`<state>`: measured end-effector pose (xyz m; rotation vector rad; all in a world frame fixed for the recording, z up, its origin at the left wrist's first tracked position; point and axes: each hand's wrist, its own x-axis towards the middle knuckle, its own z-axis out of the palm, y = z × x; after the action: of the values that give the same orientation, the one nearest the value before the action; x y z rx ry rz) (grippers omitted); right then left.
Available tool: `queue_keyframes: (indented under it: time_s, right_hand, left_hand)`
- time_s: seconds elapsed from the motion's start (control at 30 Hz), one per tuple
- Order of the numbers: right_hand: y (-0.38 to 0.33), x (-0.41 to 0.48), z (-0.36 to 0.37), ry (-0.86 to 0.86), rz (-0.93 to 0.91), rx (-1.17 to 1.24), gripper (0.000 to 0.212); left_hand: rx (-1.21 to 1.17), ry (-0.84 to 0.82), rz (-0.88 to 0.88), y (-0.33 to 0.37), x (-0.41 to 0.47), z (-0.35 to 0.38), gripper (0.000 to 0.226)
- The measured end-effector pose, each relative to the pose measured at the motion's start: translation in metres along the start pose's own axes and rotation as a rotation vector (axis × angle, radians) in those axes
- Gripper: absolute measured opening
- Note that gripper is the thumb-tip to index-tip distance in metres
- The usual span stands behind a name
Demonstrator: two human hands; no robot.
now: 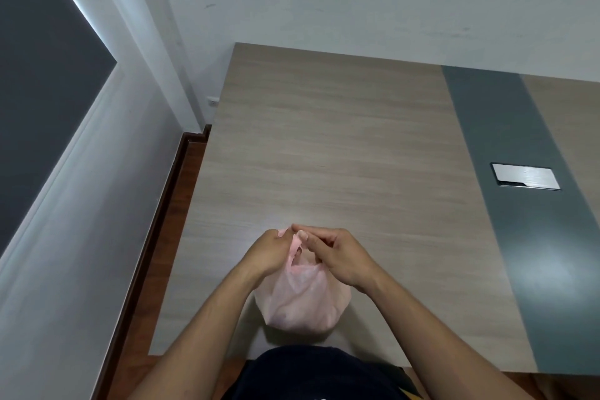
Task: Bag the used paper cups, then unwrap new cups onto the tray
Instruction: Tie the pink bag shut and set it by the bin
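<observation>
A pale pink plastic bag [303, 300], bulging and rounded, sits on the wooden table [341, 146] near its front edge. My left hand [266, 252] and my right hand [337, 256] meet just above it, both pinching the bag's handles at the top. The handles are drawn together between my fingers. What the bag holds is hidden by the cloudy plastic. No cups and no tray are in view.
A grey band [506, 204] crosses the table on the right, with a silver rectangular cover plate [526, 176] set in it. White walls stand behind and to the left. A strip of red-brown floor [181, 198] runs along the table's left edge.
</observation>
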<state>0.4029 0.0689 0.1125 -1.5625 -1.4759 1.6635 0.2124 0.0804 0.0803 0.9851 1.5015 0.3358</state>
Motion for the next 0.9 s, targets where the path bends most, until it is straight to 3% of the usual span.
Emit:
queue_keyframes:
  time_s: [0.4, 0.5, 0.63, 0.8, 0.9]
  right_hand:
    - [-0.004, -0.003, -0.003, 0.072, 0.040, -0.087, 0.055]
    - [0.000, -0.005, -0.006, 0.018, -0.029, -0.054, 0.044]
    - [0.000, -0.004, -0.010, -0.033, -0.088, -0.151, 0.059]
    - [-0.005, 0.003, -0.008, 0.066, -0.174, -0.185, 0.039]
    - [-0.003, 0.007, -0.009, 0.118, -0.259, -0.225, 0.026]
  left_hand:
    - [-0.213, 0.136, -0.018, 0.001, 0.002, 0.010, 0.057]
    - [-0.395, 0.101, -0.043, -0.004, 0.008, 0.006, 0.052]
    - [-0.686, 0.043, -0.123, 0.004, 0.006, 0.006, 0.031]
    - [-0.903, 0.009, -0.149, 0.013, -0.001, 0.006, 0.040]
    - [-0.889, 0.029, -0.131, 0.013, 0.000, 0.004, 0.035]
